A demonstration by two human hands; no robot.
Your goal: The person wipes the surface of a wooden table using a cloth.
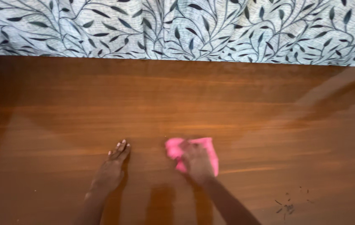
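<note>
Near the front edge of the wooden table (pixel 211 96), about midway along it, the right hand (pixel 196 160) presses flat on a crumpled pink cloth (pixel 211 148), fingers spread over it rather than clenched around it. Just left of it, the left hand (pixel 111 171) lies open and flat on the bare wood, grasping nothing. Dark crumbs (pixel 288 206) sit toward the front right corner, and a leaf-patterned curtain (pixel 177 29) hangs along the far edge.

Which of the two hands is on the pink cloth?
The right hand presses the pink cloth; the left hand lies flat on the bare table.
</note>
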